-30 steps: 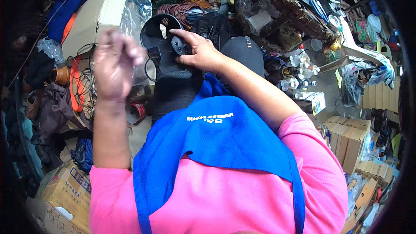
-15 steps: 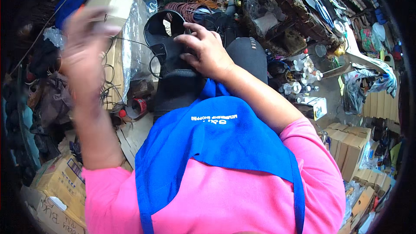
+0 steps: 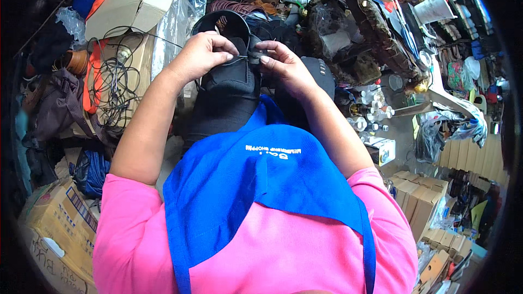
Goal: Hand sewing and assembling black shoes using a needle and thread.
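Down from its blurred swing out at the left has come my left hand (image 3: pixel 211 51), which now works close beside my right one over my lap; the black shoe-like piece lies where it did, on my left thigh.

Far left, a taped cardboard box (image 3: pixel 54 234) sits low, with a blue plastic bag (image 3: pixel 91 171) above it. Next come an orange strip (image 3: pixel 93 79) and a tangle of black cord (image 3: pixel 117 84), just below a big pale carton (image 3: pixel 136 2). Clear plastic sheeting (image 3: pixel 166 38) hangs beside that.

Then my left hand — finger and thumb pinched together on a thin thread at the near side of the black shoe-like piece (image 3: pixel 234 73), whose open, rounded collar stands up beyond my knuckles. My right hand (image 3: pixel 263 53) has forefinger and thumb closed on its dark right edge.

Further right, small bottles (image 3: pixel 376 110) cluster on the floor, and stacked cartons (image 3: pixel 417 201) stand lower down.
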Tool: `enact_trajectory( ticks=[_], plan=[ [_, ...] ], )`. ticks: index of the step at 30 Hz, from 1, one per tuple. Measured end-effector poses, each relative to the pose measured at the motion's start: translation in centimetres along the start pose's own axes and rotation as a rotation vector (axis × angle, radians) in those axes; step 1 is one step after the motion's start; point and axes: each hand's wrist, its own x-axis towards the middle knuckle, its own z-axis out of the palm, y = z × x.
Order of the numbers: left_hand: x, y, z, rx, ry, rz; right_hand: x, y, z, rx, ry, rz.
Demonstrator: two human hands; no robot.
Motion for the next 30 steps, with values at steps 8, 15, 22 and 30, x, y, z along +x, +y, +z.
enact_trajectory(
  ticks=[8,15,22,30],
  plan=[
    [-0.1,0.0,0.3,0.095,0.041,-0.011,0.2,-0.4,0.4,-0.024,-0.012,0.007],
    [-0.1,0.5,0.4,0.116,0.056,0.012,0.1,-0.3,0.4,-0.030,-0.020,0.002],
    [-0.3,0.6,0.2,0.057,0.022,0.010,-0.2,-0.2,0.8,0.146,0.116,0.099],
    [-0.2,-1.2,-0.5,-0.133,-0.038,0.018,0.5,0.9,1.9,-0.239,0.122,-0.099]
  ],
)
